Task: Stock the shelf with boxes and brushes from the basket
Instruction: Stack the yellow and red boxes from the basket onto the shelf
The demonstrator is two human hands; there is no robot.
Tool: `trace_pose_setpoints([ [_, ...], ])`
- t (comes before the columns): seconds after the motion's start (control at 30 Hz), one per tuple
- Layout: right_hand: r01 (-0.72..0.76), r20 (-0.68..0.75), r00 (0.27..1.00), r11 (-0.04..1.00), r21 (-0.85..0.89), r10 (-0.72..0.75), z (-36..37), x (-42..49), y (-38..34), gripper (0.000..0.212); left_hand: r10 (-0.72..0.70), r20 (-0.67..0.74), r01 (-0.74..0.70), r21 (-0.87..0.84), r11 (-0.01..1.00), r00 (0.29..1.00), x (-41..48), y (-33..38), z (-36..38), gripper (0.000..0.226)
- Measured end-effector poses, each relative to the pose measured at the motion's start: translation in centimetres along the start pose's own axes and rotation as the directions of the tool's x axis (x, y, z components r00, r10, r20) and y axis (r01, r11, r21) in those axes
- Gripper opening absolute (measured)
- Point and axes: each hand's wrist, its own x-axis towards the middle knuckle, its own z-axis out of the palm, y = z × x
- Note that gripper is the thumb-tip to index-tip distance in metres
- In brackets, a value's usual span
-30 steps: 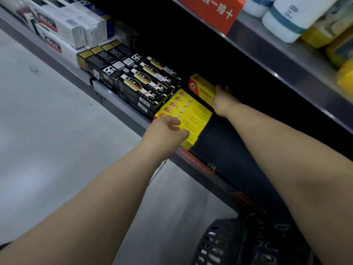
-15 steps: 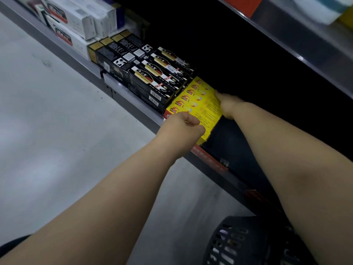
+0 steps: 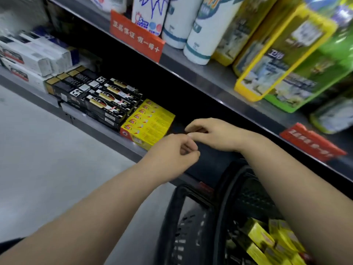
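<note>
Both hands are off the goods and hold nothing. The left hand (image 3: 176,153) hangs in a loose curl just in front of the lower metal shelf (image 3: 107,133). The right hand (image 3: 214,134) is beside it, fingers slack and pointing left, over the dark bare stretch of shelf floor. Their fingertips nearly meet.

The stack of yellow cardboard boxes (image 3: 150,122) lies at centre frame, just left of the hands. It is pushed up against the row of black boxes with gold labels (image 3: 107,101). Its boxes appear to lie with their long sides along the shelf front.

The coming move probably turns on the supply: more yellow boxes in the basket (image 3: 267,240) lie at lower right, below and behind the hands, long axes slanting from upper left to lower right. The right forearm crosses directly over the black plastic mesh basket (image 3: 183,226), so the right hand looks the nearer one for reaching down. No brushes can be made out.

Half a second earlier both hands pressed on the yellow stack, the left at its front end and the right at its far side. They have since let go and drawn back to the right. The view has also swung to take in the basket's contents and the upper shelf of white paper rolls (image 3: 202,33).
</note>
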Motion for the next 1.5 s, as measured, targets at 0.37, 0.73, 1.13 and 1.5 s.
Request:
trace_pose_setpoints([
  [0.37,-0.195,-0.188,0.935,0.881,0.431,0.3,6.9,-22.5,8.1,0.016,0.354,0.391,-0.494,0.355,0.794,0.85,-5.9,3.9,8.4,0.02],
  [0.73,-0.644,-0.06,0.718,0.694,0.322,0.693,16.7,-30.7,19.2,0.065,0.214,0.678,-0.64,0.473,0.605,0.704,-9.4,4.2,15.0,0.029],
  [1.13,-0.762,0.248,0.646,0.63,0.151,0.722,17.9,-33.2,20.6,0.066,0.107,0.691,-0.538,0.447,0.715,0.715,-9.0,3.4,16.4,0.023],
  [1.5,-0.625,-0.148,0.775,0.779,-0.038,0.614,12.8,-35.0,13.8,0.05,0.005,0.664,-0.332,0.368,0.869,0.748,-9.5,3.3,17.0,0.026],
])
